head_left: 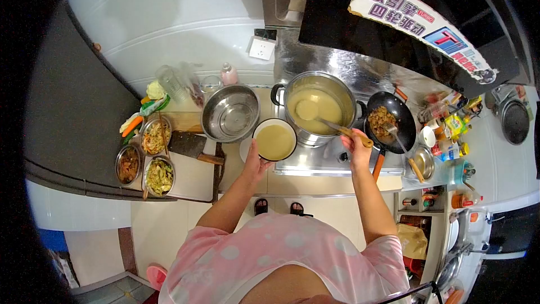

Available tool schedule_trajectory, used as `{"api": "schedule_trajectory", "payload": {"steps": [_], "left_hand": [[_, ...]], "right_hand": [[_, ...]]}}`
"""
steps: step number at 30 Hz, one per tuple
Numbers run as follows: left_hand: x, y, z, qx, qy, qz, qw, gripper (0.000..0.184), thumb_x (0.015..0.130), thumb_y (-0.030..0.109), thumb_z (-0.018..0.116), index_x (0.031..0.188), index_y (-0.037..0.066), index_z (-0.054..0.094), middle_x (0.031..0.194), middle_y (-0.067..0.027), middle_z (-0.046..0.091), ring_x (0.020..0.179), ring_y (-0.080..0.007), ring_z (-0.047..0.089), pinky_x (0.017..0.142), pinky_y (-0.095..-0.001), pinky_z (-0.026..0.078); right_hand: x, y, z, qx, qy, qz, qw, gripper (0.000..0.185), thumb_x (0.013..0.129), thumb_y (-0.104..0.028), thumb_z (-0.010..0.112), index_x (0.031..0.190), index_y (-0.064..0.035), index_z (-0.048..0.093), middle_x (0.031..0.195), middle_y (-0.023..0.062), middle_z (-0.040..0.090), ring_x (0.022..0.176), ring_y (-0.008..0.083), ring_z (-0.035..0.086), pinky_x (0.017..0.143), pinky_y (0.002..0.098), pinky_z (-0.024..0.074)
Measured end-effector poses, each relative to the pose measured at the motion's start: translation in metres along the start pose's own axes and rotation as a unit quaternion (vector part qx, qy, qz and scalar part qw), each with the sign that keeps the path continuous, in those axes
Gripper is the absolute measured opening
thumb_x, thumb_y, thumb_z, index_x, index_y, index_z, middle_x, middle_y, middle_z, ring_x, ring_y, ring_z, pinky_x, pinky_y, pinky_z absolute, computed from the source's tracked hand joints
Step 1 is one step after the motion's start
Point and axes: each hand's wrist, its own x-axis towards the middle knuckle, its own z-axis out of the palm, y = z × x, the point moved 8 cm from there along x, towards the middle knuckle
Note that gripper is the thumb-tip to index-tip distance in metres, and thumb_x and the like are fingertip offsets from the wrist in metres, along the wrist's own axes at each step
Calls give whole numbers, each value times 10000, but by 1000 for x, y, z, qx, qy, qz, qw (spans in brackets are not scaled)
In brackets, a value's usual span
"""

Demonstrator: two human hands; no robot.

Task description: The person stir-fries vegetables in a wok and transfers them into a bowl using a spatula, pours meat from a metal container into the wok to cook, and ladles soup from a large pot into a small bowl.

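My left hand (pixel 256 163) grips a dark-rimmed bowl (pixel 274 140) by its near left side. Pale yellowish liquid nearly fills that bowl. With my right hand (pixel 357 147) I hold a ladle (pixel 336 127) by its wooden handle. The ladle's round head lies in the large steel pot (pixel 323 133) and is full of the same pale liquid. That pot stands on the stove, just right of the bowl and beyond it. Right of my right hand, a black wok (pixel 406 121) contains browned food and a spatula (pixel 413 163) with a wooden handle.
An empty steel basin (pixel 230 114) sits left of the pot. Farther left lie a cleaver (pixel 194 146) on a cutting board (pixel 194 177), several bowls of cooked food (pixel 159 176) and vegetables (pixel 132 125). Bottles and packets (pixel 450 126) crowd the right end. A range hood (pixel 416 22) hangs above.
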Motion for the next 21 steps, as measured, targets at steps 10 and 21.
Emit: {"api": "schedule_trajectory", "payload": {"steps": [10,21], "left_hand": [[13,-16,-4,5,41,-12,999,717,849,673,323,1363,174,316,1355,-63,421,1243,-264,409,1026,-535,276],[10,-18,0,9,60,-15,998,699,863,658,318,1365,173,313,1382,-54,380,1278,-255,359,1044,-509,253]], "right_hand": [[-18,-54,9,-60,-13,-45,997,234,879,-159,551,1045,7,547,909,133,624,682,219,657,586,263,538],[-65,-122,39,-116,-45,-94,988,250,876,-165,560,1033,28,541,870,156,622,651,230,649,591,296,548]]}}
